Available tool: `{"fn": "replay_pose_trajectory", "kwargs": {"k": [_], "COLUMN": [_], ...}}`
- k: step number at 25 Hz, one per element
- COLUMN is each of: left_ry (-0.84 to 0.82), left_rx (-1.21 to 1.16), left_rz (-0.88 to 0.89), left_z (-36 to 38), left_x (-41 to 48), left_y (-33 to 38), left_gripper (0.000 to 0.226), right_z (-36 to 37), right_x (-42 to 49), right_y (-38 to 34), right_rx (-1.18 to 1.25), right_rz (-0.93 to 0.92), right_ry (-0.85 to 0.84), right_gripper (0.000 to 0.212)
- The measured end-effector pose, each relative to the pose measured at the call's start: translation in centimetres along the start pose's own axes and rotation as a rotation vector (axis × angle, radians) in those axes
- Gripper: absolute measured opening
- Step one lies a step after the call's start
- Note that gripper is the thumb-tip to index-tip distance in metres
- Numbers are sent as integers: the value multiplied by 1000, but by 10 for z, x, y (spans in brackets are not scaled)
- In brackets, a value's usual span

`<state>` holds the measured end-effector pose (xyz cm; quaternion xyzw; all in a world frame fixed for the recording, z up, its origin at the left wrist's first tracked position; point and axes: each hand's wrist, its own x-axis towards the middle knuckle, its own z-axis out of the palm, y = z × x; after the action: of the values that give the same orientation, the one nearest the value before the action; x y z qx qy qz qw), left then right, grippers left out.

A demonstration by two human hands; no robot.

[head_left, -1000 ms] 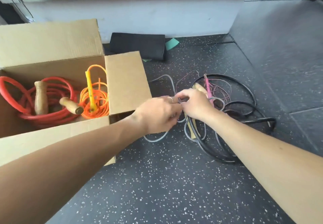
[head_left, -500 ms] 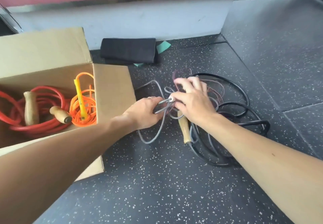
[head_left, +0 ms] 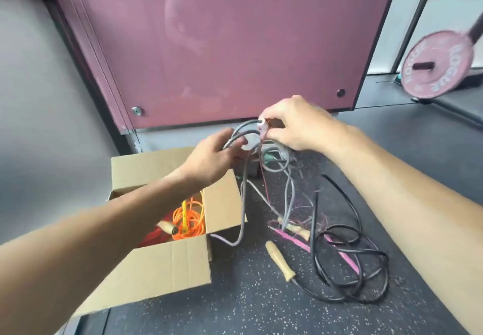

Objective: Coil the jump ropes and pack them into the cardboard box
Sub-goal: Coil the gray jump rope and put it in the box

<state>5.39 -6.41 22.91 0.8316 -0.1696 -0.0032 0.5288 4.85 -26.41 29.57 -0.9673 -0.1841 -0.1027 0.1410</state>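
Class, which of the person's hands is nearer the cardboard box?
Left. The left hand is just above the cardboard box; the right hand is higher and farther right.

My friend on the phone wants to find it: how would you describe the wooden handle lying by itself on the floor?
Find the cardboard box on the dark speckled floor; right of it lies a tangle of black rope. Between them lies the wooden handle, pale and tapered, on bare floor. Unlike the second wooden handle farther back, no thin cords cross it.

Left hand and right hand gripping raised grey rope, cardboard box near left, black rope right
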Motion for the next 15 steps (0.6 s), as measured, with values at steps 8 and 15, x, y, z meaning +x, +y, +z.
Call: {"fn": "replay_pose_trajectory", "kwargs": {"k": [8, 15], "left_ry": [27, 246], "left_rx": [-313, -677], "left_rz": [57, -192], "left_z": [-8, -17], "left_x": [-65, -105], "left_y": [77, 87], "left_gripper": [41, 30], "right_z": [-46, -30], "right_x": [-38, -107], "right_y": [-88, -80], "right_rx": [432, 845], "right_rz": [22, 252], "right_ry": [381, 255], "right_gripper": [30, 54]}}
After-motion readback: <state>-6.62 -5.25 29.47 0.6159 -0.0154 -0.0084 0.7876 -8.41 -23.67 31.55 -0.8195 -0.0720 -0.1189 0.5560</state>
